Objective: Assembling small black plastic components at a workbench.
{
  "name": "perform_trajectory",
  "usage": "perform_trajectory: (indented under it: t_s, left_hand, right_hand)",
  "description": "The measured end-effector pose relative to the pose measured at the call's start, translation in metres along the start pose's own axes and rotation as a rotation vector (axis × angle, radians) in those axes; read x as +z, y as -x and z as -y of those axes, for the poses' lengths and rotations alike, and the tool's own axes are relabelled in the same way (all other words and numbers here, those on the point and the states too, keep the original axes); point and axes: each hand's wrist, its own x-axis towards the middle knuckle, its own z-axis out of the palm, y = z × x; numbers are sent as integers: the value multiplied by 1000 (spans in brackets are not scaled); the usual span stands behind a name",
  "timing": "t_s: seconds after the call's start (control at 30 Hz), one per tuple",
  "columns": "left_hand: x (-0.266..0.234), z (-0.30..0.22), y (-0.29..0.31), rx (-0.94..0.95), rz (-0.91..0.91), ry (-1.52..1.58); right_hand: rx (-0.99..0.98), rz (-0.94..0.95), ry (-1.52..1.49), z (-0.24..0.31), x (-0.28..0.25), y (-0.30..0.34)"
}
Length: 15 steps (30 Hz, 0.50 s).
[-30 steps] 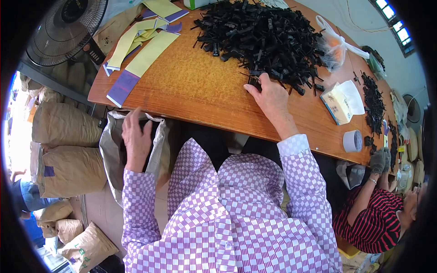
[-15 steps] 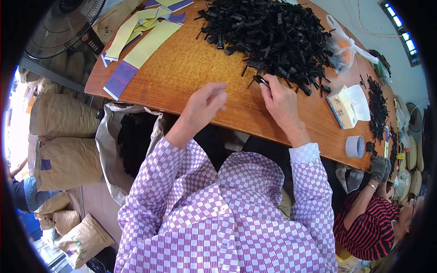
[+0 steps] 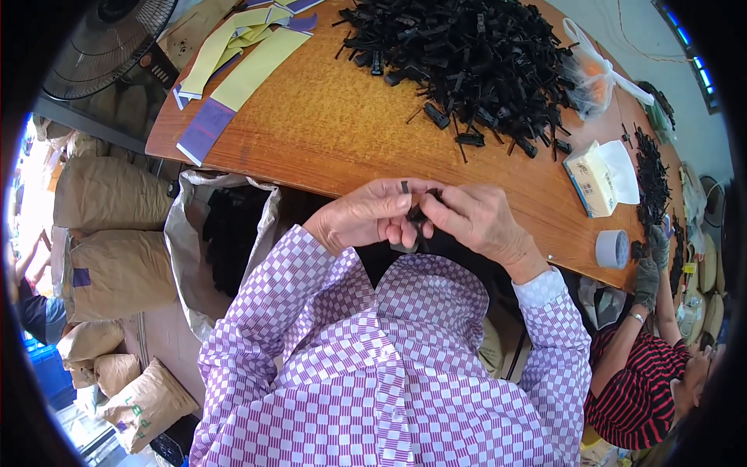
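Observation:
Just off the table's near edge, my two hands meet around a small black plastic part with thin prongs. My left hand has its thumb and fingers closed on the part's left side. From the right, my right hand pinches it between thumb and forefinger. Fingers hide much of its shape. Beyond them, a big heap of similar black parts covers the far middle of the wooden table. A few loose ones lie along the heap's near edge.
Yellow and purple paper strips lie at the table's left. On the right are a tissue pack, a tape roll and a plastic bag. An open white sack stands left; a gloved co-worker sits right.
My right hand has drawn back from the heap's edge toward me with a black part. My left hand has moved right and closed on that part too.

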Motion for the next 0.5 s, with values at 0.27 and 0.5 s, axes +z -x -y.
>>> perform_trajectory:
  t_s: [0.27, 0.5]
  left_hand:
    - [23, 13, 15, 22, -114, 169]
    - [44, 15, 23, 188, -501, -350]
  right_hand:
    - [113, -45, -141, 18, 8, 13]
    - [824, -154, -704, 58, 18, 9]
